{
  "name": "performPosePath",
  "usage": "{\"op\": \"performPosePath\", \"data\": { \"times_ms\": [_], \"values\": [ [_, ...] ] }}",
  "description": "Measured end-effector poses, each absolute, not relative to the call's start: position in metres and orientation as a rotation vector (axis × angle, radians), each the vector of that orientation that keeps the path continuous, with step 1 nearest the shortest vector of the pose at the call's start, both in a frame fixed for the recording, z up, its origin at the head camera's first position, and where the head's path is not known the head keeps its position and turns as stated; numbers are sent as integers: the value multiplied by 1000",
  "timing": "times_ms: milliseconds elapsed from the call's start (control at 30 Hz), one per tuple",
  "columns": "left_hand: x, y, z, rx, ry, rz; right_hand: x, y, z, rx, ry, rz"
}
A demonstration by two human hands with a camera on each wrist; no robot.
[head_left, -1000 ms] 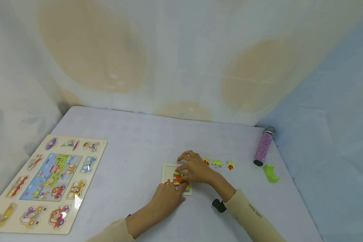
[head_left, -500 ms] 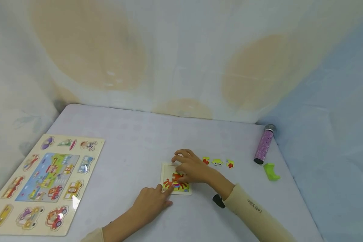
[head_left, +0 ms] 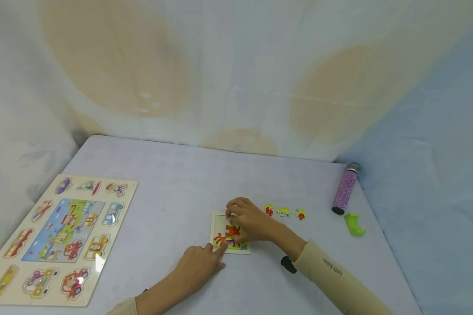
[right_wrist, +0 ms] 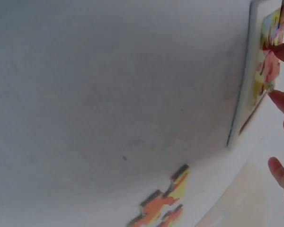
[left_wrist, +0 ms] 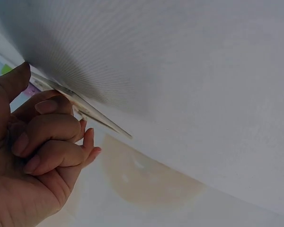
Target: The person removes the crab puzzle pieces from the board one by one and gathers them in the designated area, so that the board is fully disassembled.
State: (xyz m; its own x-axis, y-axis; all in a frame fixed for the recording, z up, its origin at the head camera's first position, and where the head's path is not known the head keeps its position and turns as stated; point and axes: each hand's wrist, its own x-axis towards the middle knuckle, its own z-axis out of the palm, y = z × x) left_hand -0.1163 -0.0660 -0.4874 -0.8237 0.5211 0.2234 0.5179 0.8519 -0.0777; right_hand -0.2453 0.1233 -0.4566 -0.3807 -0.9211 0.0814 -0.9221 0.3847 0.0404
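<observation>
A small square wooden puzzle tray lies mid-table, its lower part filled with pieces forming a red figure on yellow-green. My left hand is at the tray's front; its straight index finger touches the rainbow-coloured part, and its other fingers are curled in the left wrist view. My right hand is over the tray's right side, hiding part of it. In the right wrist view, its thumb and index finger pinch a red-and-yellow puzzle piece in the tray. To the right lie loose puzzle pieces in a row.
At the left lies a large vehicle peg-puzzle board. A purple glittery microphone and a lime-green curved object lie at the right. A black object sits beside the right sleeve. Curtains enclose the table's back and sides.
My left hand has drawn back toward the lower left, uncovering more of the picture, with its index finger still on it. The right hand stays over the tray, its fingers slightly closer together.
</observation>
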Motion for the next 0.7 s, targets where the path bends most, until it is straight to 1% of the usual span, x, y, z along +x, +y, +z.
{"op": "performPosePath", "data": {
  "times_ms": [167,400,533,700],
  "values": [
    [-116,-65,-487,-802,-2812,7,-244,132,-468,1667,-2412,139],
    [-116,-63,-482,-826,-2860,44,-243,140,-476,1643,-2407,353],
    [-119,-62,-480,-845,-2861,64,-242,139,-474,1640,-2449,287],
    [-125,-63,-472,-862,-2851,16,-244,133,-463,1657,-2476,123]
  ]
}}
